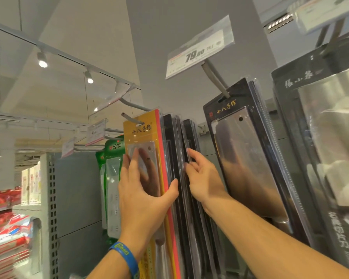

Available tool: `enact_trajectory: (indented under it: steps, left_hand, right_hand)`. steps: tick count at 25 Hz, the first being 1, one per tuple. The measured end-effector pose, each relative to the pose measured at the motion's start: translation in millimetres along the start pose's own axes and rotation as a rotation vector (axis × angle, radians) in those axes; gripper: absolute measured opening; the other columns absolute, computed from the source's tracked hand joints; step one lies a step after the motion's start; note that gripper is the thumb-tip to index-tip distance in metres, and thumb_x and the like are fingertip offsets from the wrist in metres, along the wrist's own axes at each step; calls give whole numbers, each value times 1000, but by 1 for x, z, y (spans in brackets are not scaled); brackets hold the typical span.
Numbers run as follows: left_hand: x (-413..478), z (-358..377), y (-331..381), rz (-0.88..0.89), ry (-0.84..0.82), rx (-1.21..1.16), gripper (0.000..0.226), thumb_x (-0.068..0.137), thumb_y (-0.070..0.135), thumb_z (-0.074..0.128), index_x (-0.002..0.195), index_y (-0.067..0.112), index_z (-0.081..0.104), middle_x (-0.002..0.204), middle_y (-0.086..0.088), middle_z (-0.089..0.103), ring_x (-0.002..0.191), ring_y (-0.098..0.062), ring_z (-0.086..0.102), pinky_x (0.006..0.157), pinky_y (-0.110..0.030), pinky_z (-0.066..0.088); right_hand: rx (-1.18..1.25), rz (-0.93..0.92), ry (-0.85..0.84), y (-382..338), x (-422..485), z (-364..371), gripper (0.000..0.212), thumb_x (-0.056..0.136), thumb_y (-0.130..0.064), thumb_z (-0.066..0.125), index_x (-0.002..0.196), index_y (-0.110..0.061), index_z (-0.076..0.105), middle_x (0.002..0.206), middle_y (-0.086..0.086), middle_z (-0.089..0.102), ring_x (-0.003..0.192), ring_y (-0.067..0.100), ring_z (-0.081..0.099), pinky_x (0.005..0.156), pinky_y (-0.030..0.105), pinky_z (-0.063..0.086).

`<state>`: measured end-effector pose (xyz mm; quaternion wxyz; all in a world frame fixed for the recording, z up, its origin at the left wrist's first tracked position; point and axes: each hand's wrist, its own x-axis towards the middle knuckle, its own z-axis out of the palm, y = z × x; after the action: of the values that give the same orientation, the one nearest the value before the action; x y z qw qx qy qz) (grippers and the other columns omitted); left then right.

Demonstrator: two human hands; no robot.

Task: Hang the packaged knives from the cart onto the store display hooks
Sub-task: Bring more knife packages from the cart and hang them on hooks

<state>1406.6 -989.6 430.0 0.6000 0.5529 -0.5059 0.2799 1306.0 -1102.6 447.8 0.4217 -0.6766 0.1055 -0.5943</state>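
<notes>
79.00 tag, left hand gripping yellow 十八子作 pack, right hand black pack

The left hand lies flat on the yellow knife package, with the thumb hooked round its red edge. The package hangs on a display hook. The right hand appears to grip the black knife packages just behind.
</notes>
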Motion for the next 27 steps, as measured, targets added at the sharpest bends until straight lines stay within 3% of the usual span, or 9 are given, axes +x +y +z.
enact_trajectory:
  steps: [3, 6, 10, 14, 16, 18, 21, 24, 27]
  left_hand:
    - [1, 0, -1, 32, 21, 39, 109, 60, 73, 65, 153, 45, 16, 152, 12, 29, 139, -16, 35, 112, -47, 41]
    - [3, -1, -7, 29, 35, 96, 103, 60, 73, 68, 149, 43, 26, 150, 13, 31, 138, -16, 33, 112, -46, 40]
    - [3, -3, -9, 22, 27, 128, 107, 60, 77, 67, 150, 46, 18, 156, 20, 22, 146, -14, 24, 114, -51, 37]
    - [2, -4, -7, 41, 18, 118, 107, 60, 78, 64, 149, 47, 14, 153, 19, 24, 140, -11, 27, 113, -47, 40]
    - [1, -3, -6, 32, 9, 111, 109, 59, 79, 63, 151, 47, 13, 155, 16, 24, 142, -13, 26, 113, -49, 40]
    - [0, -3, -6, 38, 7, 103, 110, 58, 79, 62, 151, 51, 9, 158, 17, 20, 145, -14, 23, 115, -50, 37]
    - [-1, -2, -6, 59, 12, 92, 108, 59, 79, 62, 149, 55, 7, 158, 20, 18, 146, -13, 22, 115, -48, 37]
    - [1, 0, -7, 58, 19, 93, 105, 60, 77, 64, 150, 51, 15, 155, 13, 27, 141, -17, 31, 111, -50, 42]
    - [1, 1, -8, 53, 26, 92, 102, 61, 75, 67, 149, 48, 22, 149, 7, 34, 136, -20, 37, 106, -51, 46]
  right_hand:
    - [31, -10, 40, 1, 0, 0, 34, 107, -23, 49, 133, -44, 51, 104, -34, 61, 98, -19, 54, 71, -2, 40]
    - [57, -2, 203, 8, 8, -2, 18, 106, -34, 46, 121, -39, 54, 111, -26, 56, 107, -6, 52, 76, 6, 34]
    - [-61, 83, 260, 17, 19, -7, 24, 101, -28, 60, 124, -27, 52, 116, -9, 55, 104, 10, 55, 89, 25, 44]
    - [-86, 134, 243, 19, 23, -9, 15, 91, -28, 74, 90, -34, 61, 111, -3, 65, 98, 18, 65, 89, 36, 55]
    - [-61, 164, 235, 20, 24, -10, 13, 91, -28, 75, 86, -33, 64, 110, 0, 68, 98, 24, 68, 89, 40, 57]
    - [-73, 112, 223, 23, 23, -10, 8, 93, -26, 72, 98, -33, 69, 105, -3, 69, 96, 17, 70, 87, 34, 59]
    - [-76, 28, 187, 25, 21, -7, 20, 98, -22, 67, 117, -23, 70, 100, -9, 69, 92, 1, 69, 83, 14, 55]
    - [-3, 74, 132, 23, 26, -5, 30, 101, -18, 62, 130, -12, 65, 112, 2, 72, 107, 20, 69, 103, 40, 52]
    - [43, 88, 126, 24, 27, -7, 32, 101, -15, 61, 133, -11, 64, 117, 5, 73, 111, 22, 68, 107, 45, 50]
